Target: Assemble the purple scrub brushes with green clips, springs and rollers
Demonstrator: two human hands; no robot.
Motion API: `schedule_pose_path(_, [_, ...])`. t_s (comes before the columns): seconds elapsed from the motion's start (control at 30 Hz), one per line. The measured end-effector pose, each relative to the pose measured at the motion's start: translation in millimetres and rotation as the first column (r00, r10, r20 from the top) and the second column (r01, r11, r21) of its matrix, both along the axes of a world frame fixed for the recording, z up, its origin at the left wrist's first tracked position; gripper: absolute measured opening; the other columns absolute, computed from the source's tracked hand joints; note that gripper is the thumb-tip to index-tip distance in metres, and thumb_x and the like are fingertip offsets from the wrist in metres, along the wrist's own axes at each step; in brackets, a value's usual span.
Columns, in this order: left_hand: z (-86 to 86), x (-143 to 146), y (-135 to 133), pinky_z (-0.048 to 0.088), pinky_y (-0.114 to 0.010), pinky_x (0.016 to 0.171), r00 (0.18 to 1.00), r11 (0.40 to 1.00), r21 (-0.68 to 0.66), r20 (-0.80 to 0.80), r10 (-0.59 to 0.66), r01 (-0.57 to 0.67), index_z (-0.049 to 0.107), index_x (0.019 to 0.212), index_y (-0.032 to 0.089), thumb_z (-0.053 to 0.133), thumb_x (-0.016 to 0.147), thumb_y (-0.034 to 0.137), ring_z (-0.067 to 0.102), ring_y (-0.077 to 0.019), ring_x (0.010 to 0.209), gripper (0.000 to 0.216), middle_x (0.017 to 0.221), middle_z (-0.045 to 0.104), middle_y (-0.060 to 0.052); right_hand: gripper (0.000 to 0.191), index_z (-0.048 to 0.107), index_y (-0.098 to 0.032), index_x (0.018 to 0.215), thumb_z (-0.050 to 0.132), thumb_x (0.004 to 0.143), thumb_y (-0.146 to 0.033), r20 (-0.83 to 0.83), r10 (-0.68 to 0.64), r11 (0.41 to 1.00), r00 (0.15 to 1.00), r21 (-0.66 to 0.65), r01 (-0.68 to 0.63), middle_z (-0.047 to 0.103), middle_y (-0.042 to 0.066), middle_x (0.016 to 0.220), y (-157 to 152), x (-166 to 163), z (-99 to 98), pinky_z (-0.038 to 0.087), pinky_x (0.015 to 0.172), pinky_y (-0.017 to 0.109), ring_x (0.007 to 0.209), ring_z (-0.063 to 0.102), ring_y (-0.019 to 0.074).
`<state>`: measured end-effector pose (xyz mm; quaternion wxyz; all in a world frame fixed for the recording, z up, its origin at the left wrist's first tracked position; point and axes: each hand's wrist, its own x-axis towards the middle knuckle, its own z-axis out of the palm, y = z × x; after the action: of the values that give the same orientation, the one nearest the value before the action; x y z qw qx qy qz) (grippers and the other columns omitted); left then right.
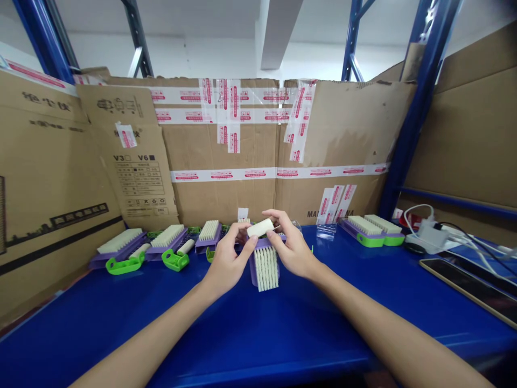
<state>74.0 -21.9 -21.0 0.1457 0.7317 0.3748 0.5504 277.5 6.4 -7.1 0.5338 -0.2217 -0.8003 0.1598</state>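
Over the blue tabletop, a short cream-coloured roller [260, 227] lies slightly tilted between my two hands. My left hand [226, 257] pinches its left end with thumb and fingers. The fingers of my right hand [294, 249] close round its right end. Just below the roller is a purple-backed brush [266, 269], its rows of cream bristles turned toward me. Its upper part is hidden by the roller and fingers, and I cannot tell whether a hand supports it.
Several purple brushes [165, 236] with green handles [175, 260] line the back left. Green-and-purple brushes [365, 226] lie at the back right. A white power strip [428, 237] with cables and a phone [470, 285] occupy the right side. Taped cardboard [226, 199] walls the back.
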Motion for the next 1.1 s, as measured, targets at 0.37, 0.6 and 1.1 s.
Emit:
schedule_pose_path(0.37, [2.8,-0.5,-0.8,0.054,-0.034,0.085,0.998,0.998,0.039,-0.043,0.041,-0.039,0.061,0.123,0.024,0.059,0.109,0.044,0.068,-0.0205,0.094,0.024,0.104,0.071,-0.003,0.034,0.062,-0.025,0.129,0.045,0.102,-0.014,-0.081,0.076,0.994,0.994,-0.077,-0.082,0.074,0.006,0.116,9.4,-2.3,-0.2,0.056,0.096,0.042,0.106,0.07,0.0226])
schedule_pose_path(0.6, [2.3,-1.3,0.2,0.054,-0.035,0.088,0.999,0.999,0.019,-0.027,0.038,-0.037,0.062,0.124,0.024,0.061,0.108,0.044,0.069,-0.0206,0.096,0.025,0.107,0.072,-0.004,0.035,0.064,-0.025,0.127,0.049,0.098,-0.014,-0.166,0.128,0.982,0.978,-0.116,-0.149,0.074,0.004,0.107,8.7,-2.3,4.1,0.056,0.086,0.037,0.093,0.069,0.0192])
schedule_pose_path(1.1, [2.4,-1.0,1.1,0.058,-0.038,0.091,0.997,0.997,0.043,-0.016,0.071,-0.07,0.063,0.123,0.025,0.064,0.107,0.042,0.073,-0.0222,0.102,0.024,0.113,0.075,-0.005,0.037,0.064,-0.026,0.136,0.048,0.105,-0.015,0.016,-0.024,0.995,1.0,0.097,0.022,0.074,0.008,0.127,7.1,2.7,1.7,0.056,0.1,0.047,0.113,0.07,0.0248])
